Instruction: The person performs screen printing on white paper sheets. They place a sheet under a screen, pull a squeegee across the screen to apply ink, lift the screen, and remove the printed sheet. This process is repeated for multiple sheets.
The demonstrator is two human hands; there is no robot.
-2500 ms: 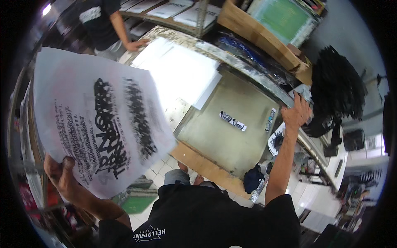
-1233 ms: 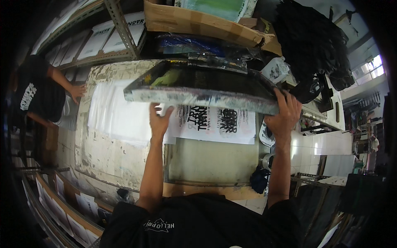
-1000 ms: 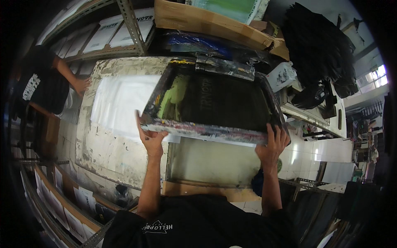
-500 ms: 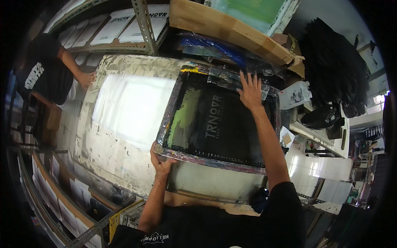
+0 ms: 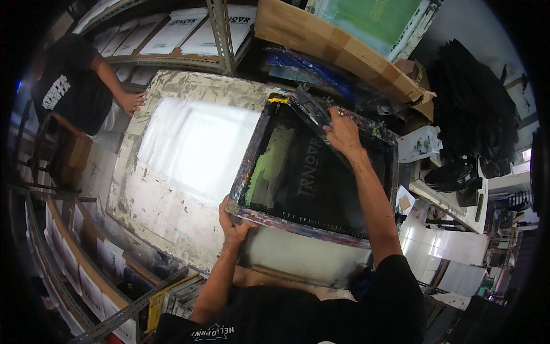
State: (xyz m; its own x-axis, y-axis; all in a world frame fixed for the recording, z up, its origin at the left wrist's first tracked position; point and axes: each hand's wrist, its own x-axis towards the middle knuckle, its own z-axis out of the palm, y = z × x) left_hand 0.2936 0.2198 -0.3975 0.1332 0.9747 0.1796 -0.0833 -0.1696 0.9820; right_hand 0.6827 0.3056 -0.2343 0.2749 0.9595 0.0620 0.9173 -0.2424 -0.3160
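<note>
A screen printing frame [image 5: 298,223] with dark, ink-stained edges lies in front of me. Its mesh [image 5: 286,189] is mostly black, with a pale green strip at the left and lettering in the middle. My left hand [image 5: 234,226] is closed around the frame's near left corner, its fingers partly hidden. Near the far edge, my right hand [image 5: 345,135] grips a dark, ink-smeared squeegee [image 5: 312,107], which slants across the mesh. To the left of the frame, a white sheet-like piece [image 5: 200,146] lies flat on a paint-stained board [image 5: 183,226].
Another person's hand [image 5: 133,102] rests at the board's left edge. Racks with printed white pieces stand at the far left [image 5: 180,31] and near left [image 5: 86,269]. A cardboard sheet [image 5: 344,49] borders the back. Black items [image 5: 475,103] hang at the right beside a white container [image 5: 420,143].
My right hand has gone from spread fingers to gripping the squeegee, which has turned from lying along the far edge to a slant. The left hand keeps its hold. The whole view has shifted slightly.
</note>
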